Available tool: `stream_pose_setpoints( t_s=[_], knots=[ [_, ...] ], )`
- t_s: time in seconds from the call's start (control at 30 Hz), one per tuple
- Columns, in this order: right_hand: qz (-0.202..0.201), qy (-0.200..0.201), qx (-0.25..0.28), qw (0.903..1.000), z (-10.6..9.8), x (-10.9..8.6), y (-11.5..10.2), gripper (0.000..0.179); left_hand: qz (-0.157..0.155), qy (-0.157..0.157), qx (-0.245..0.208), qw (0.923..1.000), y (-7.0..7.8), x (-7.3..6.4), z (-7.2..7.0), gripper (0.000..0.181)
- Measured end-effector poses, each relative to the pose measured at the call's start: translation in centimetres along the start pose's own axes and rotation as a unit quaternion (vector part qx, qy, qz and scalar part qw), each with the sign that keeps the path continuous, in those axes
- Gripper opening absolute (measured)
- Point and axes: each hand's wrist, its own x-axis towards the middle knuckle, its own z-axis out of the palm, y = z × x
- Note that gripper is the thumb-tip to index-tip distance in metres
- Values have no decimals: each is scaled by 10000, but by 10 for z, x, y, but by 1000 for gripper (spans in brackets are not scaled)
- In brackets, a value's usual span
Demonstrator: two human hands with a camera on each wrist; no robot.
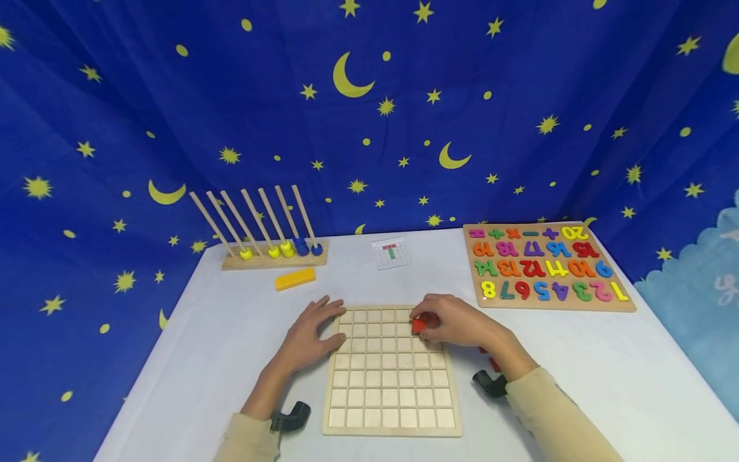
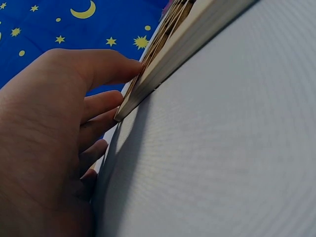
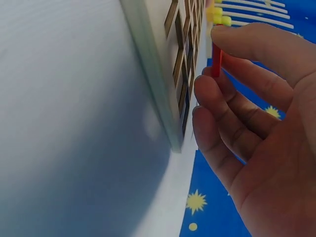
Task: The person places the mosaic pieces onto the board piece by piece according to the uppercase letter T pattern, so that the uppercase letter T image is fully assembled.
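A wooden grid board (image 1: 392,432) with square cells lies on the white table in the head view. My right hand (image 1: 456,321) pinches a small flat red tile (image 1: 418,326) over the board's upper right cells. The right wrist view shows that red tile (image 3: 216,59) edge-on between thumb and fingers. At the board's upper left edge rests my left hand (image 1: 307,335), fingers spread and thumb on the rim. More red tiles (image 1: 494,364) lie partly hidden beneath my right forearm. Behind the board is a gridded card (image 1: 382,262) with a red and green T-shaped pattern.
A peg abacus (image 1: 251,262) with yellow and blue beads stands at the back left, an orange-yellow block (image 1: 296,279) before it. At the back right lies a wooden number puzzle (image 1: 548,307). A blue star-patterned curtain (image 1: 404,128) hangs behind the table.
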Motion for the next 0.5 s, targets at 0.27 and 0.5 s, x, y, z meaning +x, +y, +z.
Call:
stream_pose_setpoints(
  t_s=[0.27, 0.5],
  knots=[
    [-239, 19, 21, 9997, 3, 12, -8, 25, 43, 49, -23, 10000, 0, -1, 0, 54],
    [-305, -66, -6, 9995, 4, 22, -12, 25, 108, 122, 19, 9999, -1, 0, 1, 53]
  ],
)
